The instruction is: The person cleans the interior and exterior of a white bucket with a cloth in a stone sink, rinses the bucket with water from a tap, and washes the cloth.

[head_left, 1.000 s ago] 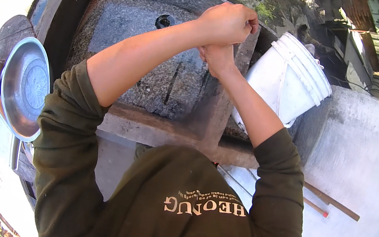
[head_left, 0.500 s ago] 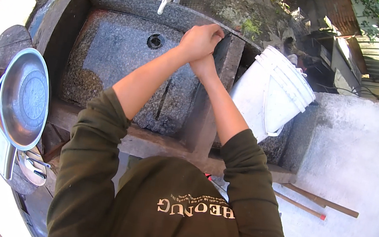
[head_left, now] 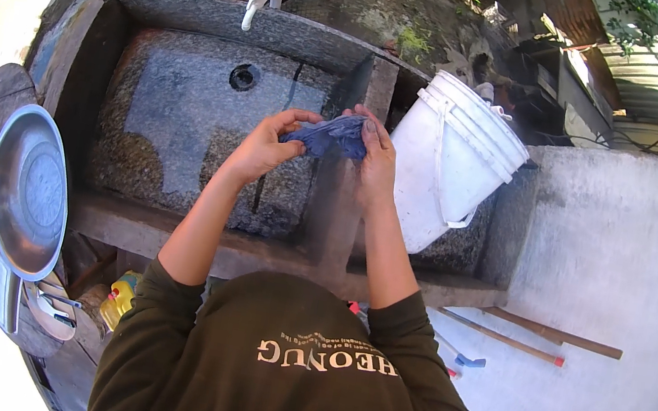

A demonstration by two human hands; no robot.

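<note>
A crumpled blue-grey cloth (head_left: 327, 136) is stretched between my two hands, above the divider at the right side of the stone sink (head_left: 213, 11). My left hand (head_left: 265, 148) pinches its left end between thumb and fingers. At the other end, my right hand (head_left: 376, 161) grips the cloth with the thumb on top. Part of the cloth is bunched and its full shape cannot be made out. Just right of my right hand, a white plastic bucket (head_left: 447, 168) leans in the neighbouring basin.
A white tap (head_left: 260, 1) stands at the sink's back edge, beyond the round drain hole (head_left: 243, 77). To the left are a metal basin (head_left: 34, 193) and a pan with utensils (head_left: 52, 312). Wooden sticks (head_left: 554, 332) lie at right by the pale concrete wall (head_left: 623, 252).
My hands were clasped together farther over the sink. They have come nearer to me and moved apart, and the cloth now shows between them. The view has shifted slightly.
</note>
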